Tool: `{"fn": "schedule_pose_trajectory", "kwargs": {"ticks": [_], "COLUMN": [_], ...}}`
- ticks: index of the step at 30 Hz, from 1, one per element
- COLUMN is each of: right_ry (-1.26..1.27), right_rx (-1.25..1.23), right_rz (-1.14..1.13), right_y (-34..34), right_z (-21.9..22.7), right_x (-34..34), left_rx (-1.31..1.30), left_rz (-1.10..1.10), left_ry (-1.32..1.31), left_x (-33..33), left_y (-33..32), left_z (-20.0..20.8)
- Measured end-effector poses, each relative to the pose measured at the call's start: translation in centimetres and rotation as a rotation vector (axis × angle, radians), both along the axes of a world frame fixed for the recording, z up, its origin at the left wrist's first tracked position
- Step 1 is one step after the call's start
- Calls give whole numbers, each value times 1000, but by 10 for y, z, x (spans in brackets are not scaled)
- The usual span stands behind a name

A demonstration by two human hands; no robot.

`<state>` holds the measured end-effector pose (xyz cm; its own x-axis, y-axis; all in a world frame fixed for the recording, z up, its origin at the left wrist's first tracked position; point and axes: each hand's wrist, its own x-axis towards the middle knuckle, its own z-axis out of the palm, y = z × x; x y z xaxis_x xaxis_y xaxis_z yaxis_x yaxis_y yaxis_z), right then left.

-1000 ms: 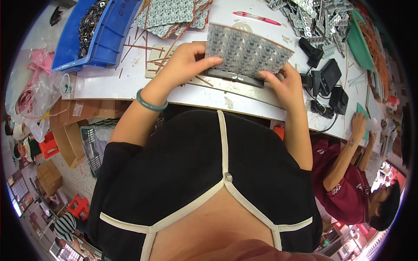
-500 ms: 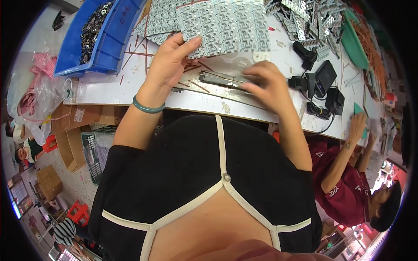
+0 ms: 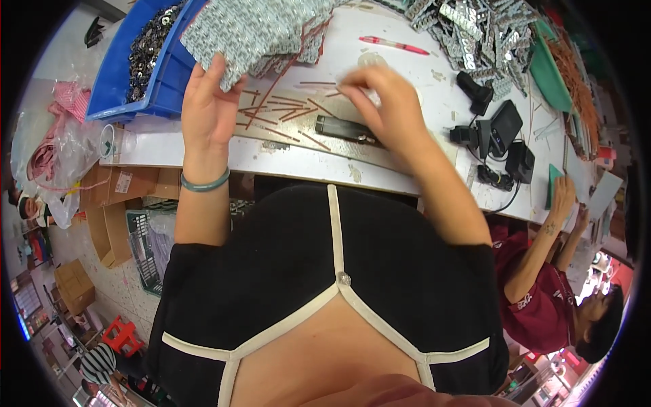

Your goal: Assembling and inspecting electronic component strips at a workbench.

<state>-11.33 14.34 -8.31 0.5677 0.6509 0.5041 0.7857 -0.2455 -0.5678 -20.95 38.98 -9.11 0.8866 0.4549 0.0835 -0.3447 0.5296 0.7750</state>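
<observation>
1. Blue bin (image 3: 146,64): sits at the desk's far left corner, left of the left-hand grip, filled with small dark metal parts; that spot puts it within reach but off the working area.
2. Left hand (image 3: 207,112): raised, palm up, wearing a teal bracelet (image 3: 203,183) at the wrist. Its grip holds the near edge of a sheet of small grey parts (image 3: 261,30), fingers under the edge, thumb side hidden. The sheet lies fanned over other sheets just beyond the grip.
3. Thin brown sticks (image 3: 285,112): scattered on the white desk (image 3: 298,159) between the two grips, loose and crossing.
4. Dark metal bar (image 3: 346,129): lies flat just below the right grip.
5. Right hand (image 3: 386,112): hovers over the bar, fingers curled downward; whether its grip pinches anything cannot be told.
6. Red pen (image 3: 393,45) and black chargers (image 3: 502,132): beyond and right of the right grip.
</observation>
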Motion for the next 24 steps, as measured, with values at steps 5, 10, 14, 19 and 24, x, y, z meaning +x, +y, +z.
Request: {"fn": "schedule_pose_trajectory", "kwargs": {"ticks": [5, 10, 14, 19, 24], "right_ry": [19, 806, 820, 109, 45], "right_rx": [-47, 176, 463, -434, -299], "right_rz": [83, 204, -103, 17, 1], "right_y": [-13, -21, -39, -88, -75], "right_z": [10, -13, 6, 71, 52], "right_x": [33, -9, -9, 6, 2], "left_rx": [-82, 19, 119, 780, 1005], "left_rz": [-34, -252, -499, -256, -356], "left_ry": [-81, 97, 158, -178, -5], "left_x": [4, 13, 17, 32, 28], "left_y": [-16, -79, -90, -56, -68], "left_z": [-1, -9, -10, 13, 2]}}
